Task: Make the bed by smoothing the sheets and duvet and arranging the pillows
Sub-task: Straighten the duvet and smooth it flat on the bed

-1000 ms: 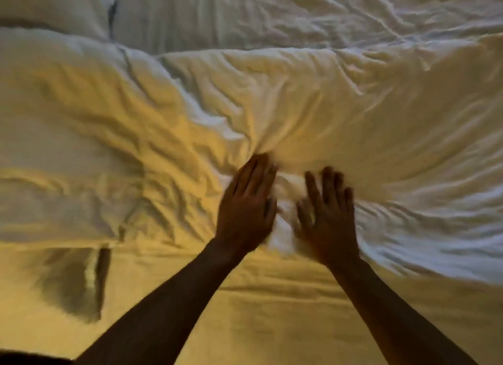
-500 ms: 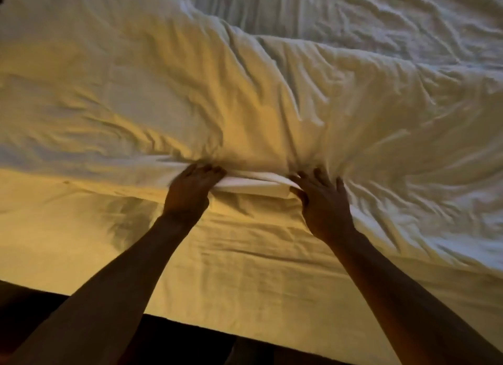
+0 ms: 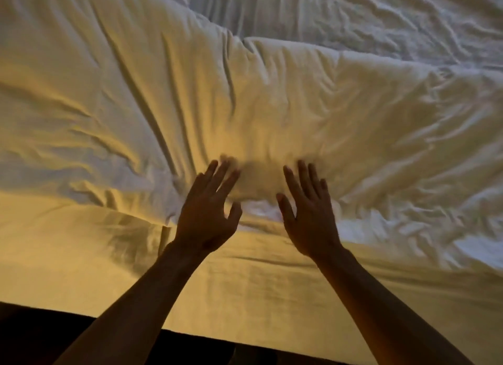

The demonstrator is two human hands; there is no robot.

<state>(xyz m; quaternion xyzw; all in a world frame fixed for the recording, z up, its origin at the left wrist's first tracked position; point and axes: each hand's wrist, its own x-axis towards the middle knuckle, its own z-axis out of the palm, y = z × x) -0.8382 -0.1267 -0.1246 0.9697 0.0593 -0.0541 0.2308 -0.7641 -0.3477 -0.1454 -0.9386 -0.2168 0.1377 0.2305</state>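
The duvet covers most of the bed, creased, its near edge stopping short over the bare sheet. Left hand and right hand are spread flat at that edge — gripping nothing — apparently to press creases outward.

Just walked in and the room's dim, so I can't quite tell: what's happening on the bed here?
A person is making the bed. Both hands, the left hand and the right hand, are open with fingers spread at the near edge of the rumpled white duvet, gripping nothing. The duvet is creased all over. The sheet below it lies bare along the bed's near side.
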